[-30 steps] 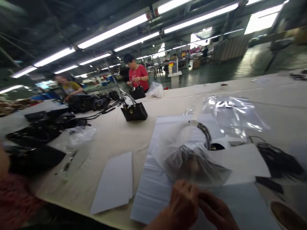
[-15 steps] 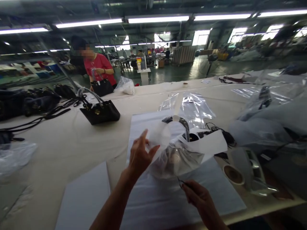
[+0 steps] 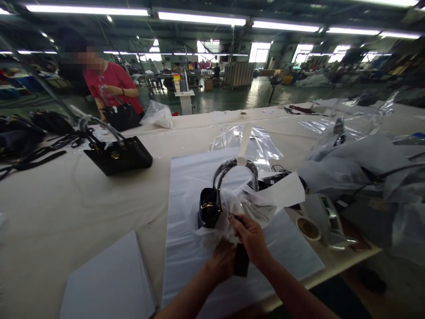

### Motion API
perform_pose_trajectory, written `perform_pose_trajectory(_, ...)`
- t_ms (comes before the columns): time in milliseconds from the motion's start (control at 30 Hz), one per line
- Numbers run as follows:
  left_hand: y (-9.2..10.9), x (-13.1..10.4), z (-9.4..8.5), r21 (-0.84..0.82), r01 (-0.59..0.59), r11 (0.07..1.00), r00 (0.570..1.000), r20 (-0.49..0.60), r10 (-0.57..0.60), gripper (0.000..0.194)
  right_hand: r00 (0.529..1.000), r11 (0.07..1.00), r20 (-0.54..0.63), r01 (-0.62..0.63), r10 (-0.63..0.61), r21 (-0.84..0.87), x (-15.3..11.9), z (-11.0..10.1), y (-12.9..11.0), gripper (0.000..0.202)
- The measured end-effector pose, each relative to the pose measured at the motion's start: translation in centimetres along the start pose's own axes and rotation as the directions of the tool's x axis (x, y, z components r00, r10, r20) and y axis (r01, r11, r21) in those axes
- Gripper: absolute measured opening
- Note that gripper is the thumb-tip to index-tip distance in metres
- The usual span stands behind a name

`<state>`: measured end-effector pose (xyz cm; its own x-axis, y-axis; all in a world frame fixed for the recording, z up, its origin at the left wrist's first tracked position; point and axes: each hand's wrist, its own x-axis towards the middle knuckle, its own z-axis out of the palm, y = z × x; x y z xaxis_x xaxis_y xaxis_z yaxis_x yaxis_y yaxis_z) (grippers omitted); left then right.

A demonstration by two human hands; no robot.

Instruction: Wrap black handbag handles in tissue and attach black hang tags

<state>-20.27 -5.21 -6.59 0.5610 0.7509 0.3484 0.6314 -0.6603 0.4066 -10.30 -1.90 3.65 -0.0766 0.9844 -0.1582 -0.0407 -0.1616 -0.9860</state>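
Observation:
A black handbag with wrapped, arched handles stands in front of me, partly covered by thin white wrapping paper. Its left end, with a gold-coloured clasp, is uncovered. My right hand is closed in a pinch on a thin dark cord at the bag's near side. Low at the bag's front, my left hand has its fingers curled against the paper; what they hold is hidden. Between my hands is a dark rectangular tag; I cannot tell which hand bears it.
White sheets lie at left, and a tape dispenser with a tape roll at right. Clear plastic bags lie behind. Another black handbag stands at left, near a co-worker holding a bag.
My left hand has moved down from the paper to the bag's front. The bag's left end is now uncovered. My right hand has risen to the bag. The view has shifted right.

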Motion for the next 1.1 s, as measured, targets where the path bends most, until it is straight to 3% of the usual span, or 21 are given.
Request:
perform_pose_trajectory(100, 1.0, -0.7, -4.4, -0.07, -0.088, 0.994, 0.992, 0.086, 0.094, 0.009, 0.994, 0.986, -0.063, -0.075, 0.085, 0.148, 2.5, 1.1, 0.0, 0.044)
perform_pose_trajectory(133, 1.1, -0.5, -6.3, -0.114, -0.065, 0.991, 0.996, 0.055, 0.072, 0.009, 0.994, 0.983, -0.07, -0.071, 0.084, 0.168, 3.1, 1.4, 0.0, 0.044)
perform_pose_trajectory(167, 0.9, -0.1, -8.1, -0.149, 0.023, 0.989, 0.998, -0.056, -0.031, 0.01, 0.995, 0.984, -0.071, -0.056, 0.069, 0.17, 3.6, 1.6, -0.1, 0.043)
perform_pose_trajectory(200, 0.4, 0.6, -9.8, -0.202, 0.127, 0.971, 0.967, -0.191, -0.166, 0.014, 0.997, 0.986, -0.067, -0.036, 0.048, 0.164, 4.0, 1.8, -0.2, 0.041)
perform_pose_trajectory(267, -1.4, 2.6, -12.4, -0.34, 0.326, 0.882, 0.82, -0.363, -0.443, 0.017, 0.999, 0.99, -0.021, -0.022, 0.025, 0.142, 4.7, 2.1, -0.6, 0.039)
perform_pose_trajectory(300, -2.5, 3.7, -13.2, -0.435, 0.398, 0.808, 0.76, -0.338, -0.556, 0.021, 0.999, 0.992, 0.016, -0.029, 0.028, 0.124, 5.0, 2.2, -0.7, 0.038)
perform_pose_trajectory(333, -3.7, 4.8, -13.6, -0.531, 0.442, 0.723, 0.726, -0.262, -0.636, 0.025, 0.998, 0.994, 0.057, -0.04, 0.035, 0.098, 5.3, 2.2, -0.9, 0.037)
perform_pose_trajectory(367, -4.7, 5.8, -13.8, -0.598, 0.467, 0.651, 0.725, -0.162, -0.67, 0.03, 0.994, 0.997, 0.1, -0.051, 0.044, 0.066, 5.6, 2.2, -1.0, 0.035)
perform_pose_trajectory(433, -6.2, 7.5, -13.5, -0.666, 0.483, 0.569, 0.772, 0.017, -0.636, 0.034, 0.983, 0.998, 0.175, -0.065, 0.064, 0.002, 6.1, 1.9, -1.2, 0.032)
perform_pose_trajectory(500, -6.9, 8.5, -13.1, -0.665, 0.473, 0.578, 0.826, 0.104, -0.555, 0.031, 0.97, 0.997, 0.23, -0.072, 0.076, -0.027, 6.5, 1.5, -1.3, 0.03)
perform_pose_trajectory(600, -7.2, 9.1, -13.0, -0.639, 0.47, 0.609, 0.855, 0.159, -0.493, 0.024, 0.962, 0.996, 0.26, -0.088, 0.087, -0.009, 6.7, 1.4, -1.3, 0.028)
perform_pose_trajectory(733, -7.4, 8.9, -13.6, -0.56, 0.491, 0.667, 0.844, 0.116, -0.523, 0.016, 0.981, 0.997, 0.18, -0.071, 0.068, 0.007, 6.5, 1.5, -0.6, 0.033)
perform_pose_trajectory(867, -7.2, 7.3, -14.1, -0.404, 0.461, 0.79, 0.863, -0.004, -0.506, 0.015, 0.997, 0.982, 0.067, 0.04, -0.028, -0.184, 5.8, 1.0, 0.8, 0.021)
perform_pose_trajectory(967, -7.0, 5.5, -13.7, -0.234, 0.354, 0.905, 0.915, -0.114, -0.388, 0.016, 0.995, 0.936, 0.041, 0.098, -0.089, -0.338, 5.1, 0.7, 1.5, 0.015)
perform_pose_trajectory(1100, -6.7, 3.9, -13.2, -0.013, 0.125, 0.992, 0.959, -0.255, -0.124, 0.018, 0.996, 0.828, 0.012, 0.083, -0.092, -0.555, 4.6, 0.9, 0.9, 0.01)
